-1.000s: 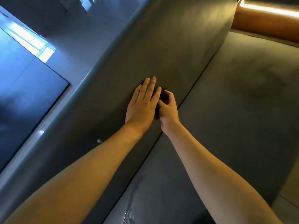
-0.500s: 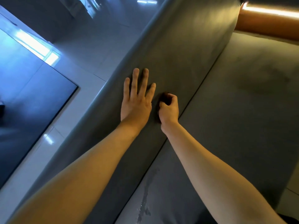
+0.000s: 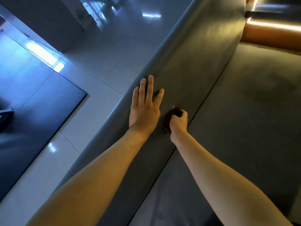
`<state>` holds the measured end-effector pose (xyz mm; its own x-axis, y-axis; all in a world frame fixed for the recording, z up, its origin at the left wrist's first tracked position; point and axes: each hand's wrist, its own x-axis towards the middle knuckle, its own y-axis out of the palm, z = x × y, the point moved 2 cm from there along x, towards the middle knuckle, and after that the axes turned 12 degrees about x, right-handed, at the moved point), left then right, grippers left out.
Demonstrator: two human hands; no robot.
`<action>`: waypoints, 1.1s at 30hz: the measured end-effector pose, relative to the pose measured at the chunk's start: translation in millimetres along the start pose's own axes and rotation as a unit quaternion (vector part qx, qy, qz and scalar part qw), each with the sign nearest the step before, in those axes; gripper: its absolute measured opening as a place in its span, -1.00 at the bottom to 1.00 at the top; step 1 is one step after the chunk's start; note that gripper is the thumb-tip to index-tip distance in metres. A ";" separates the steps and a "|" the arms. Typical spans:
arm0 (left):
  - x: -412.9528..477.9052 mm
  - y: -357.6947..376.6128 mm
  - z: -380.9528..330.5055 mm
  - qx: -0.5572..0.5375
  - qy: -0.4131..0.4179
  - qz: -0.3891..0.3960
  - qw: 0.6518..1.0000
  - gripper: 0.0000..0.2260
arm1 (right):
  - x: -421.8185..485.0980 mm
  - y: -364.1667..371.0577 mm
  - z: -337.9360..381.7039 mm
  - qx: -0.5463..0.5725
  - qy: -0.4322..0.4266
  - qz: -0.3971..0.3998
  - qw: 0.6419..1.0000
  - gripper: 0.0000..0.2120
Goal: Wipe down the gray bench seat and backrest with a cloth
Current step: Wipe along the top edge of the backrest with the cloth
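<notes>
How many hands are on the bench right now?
2. The left hand lies flat on the backrest; the right hand, just beside it, grips a dark cloth low on the backrest, near the seat.

We see only a dark bit of the cloth [image 3: 174, 112]; the right hand [image 3: 178, 122] curls round it and hides the rest. The seat [image 3: 252, 111] runs off the right edge. A dark thing [image 3: 5, 114] at the left edge is cut off.
</notes>
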<state>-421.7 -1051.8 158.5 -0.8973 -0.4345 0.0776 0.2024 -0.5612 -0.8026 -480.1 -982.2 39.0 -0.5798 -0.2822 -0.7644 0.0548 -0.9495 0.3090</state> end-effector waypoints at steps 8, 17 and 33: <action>-7.6 -8.0 19.8 -0.033 0.043 0.022 0.998 -0.39 | -50.2 46.8 33.2 0.039 -0.142 0.138 0.979 -0.67; -22.6 -3.8 18.6 -0.027 0.046 0.016 0.998 -0.49 | -30.3 15.2 8.4 -0.072 -0.102 0.013 0.992 -0.57; -16.0 12.3 14.2 0.025 0.034 -0.010 0.999 -0.47 | -34.8 15.9 2.3 -0.026 -0.177 0.064 0.982 -0.59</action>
<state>-399.3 -1061.7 155.8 -0.9259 -0.3741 0.0518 0.2014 -0.6053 -0.7701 -461.0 -987.2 71.8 -0.8114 -0.3437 -0.4728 0.1829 -0.9175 0.3532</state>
